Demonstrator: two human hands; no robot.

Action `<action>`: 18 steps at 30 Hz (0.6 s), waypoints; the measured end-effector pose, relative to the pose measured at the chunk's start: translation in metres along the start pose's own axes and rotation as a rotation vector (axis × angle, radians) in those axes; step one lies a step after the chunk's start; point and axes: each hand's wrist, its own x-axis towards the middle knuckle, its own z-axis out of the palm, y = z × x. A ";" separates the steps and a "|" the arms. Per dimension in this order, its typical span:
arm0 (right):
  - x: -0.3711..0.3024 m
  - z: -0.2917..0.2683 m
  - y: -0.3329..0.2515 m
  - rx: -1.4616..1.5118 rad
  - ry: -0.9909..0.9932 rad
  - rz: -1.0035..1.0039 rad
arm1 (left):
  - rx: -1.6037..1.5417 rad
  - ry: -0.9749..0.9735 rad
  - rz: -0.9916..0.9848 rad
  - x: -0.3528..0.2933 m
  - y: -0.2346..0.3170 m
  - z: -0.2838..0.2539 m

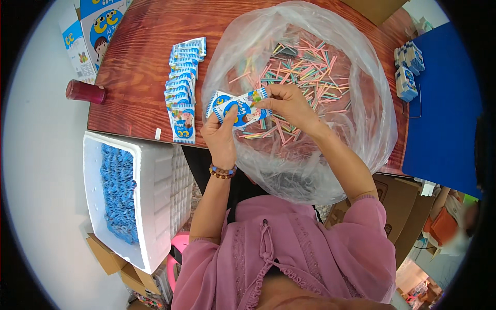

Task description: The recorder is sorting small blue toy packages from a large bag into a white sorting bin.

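Note:
My left hand (219,135) pinches two small blue-and-white packets, fanned one over the other, above the near left rim of a large clear plastic bag (372,88). The front packet (243,109) lies slanted under my left thumb; the rear packet (217,98) shows only at its left side. My right hand (290,105) has its thumb and fingers closed on the right end of the front packet. Inside the bag lie many thin pastel sticks (315,72) in pink, yellow and green. Left of the bag, an overlapping row of similar packets (182,90) runs along the wooden table.
A dark red jar (86,92) lies at the table's left edge. Below it stands a white foam box (155,181) filled with blue pieces. Stacks of packets (407,82) sit at the right, beside a blue panel (444,113). Printed cartons (103,36) stand at the far left.

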 end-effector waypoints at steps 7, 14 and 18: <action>-0.004 0.001 -0.006 -0.056 0.070 -0.046 | -0.050 0.048 -0.044 0.001 -0.004 -0.004; -0.005 0.000 -0.015 0.112 0.079 0.028 | -0.133 0.076 -0.116 0.001 -0.004 -0.007; -0.007 -0.017 -0.026 0.007 -0.004 -0.285 | -0.273 0.025 -0.266 0.000 0.000 -0.013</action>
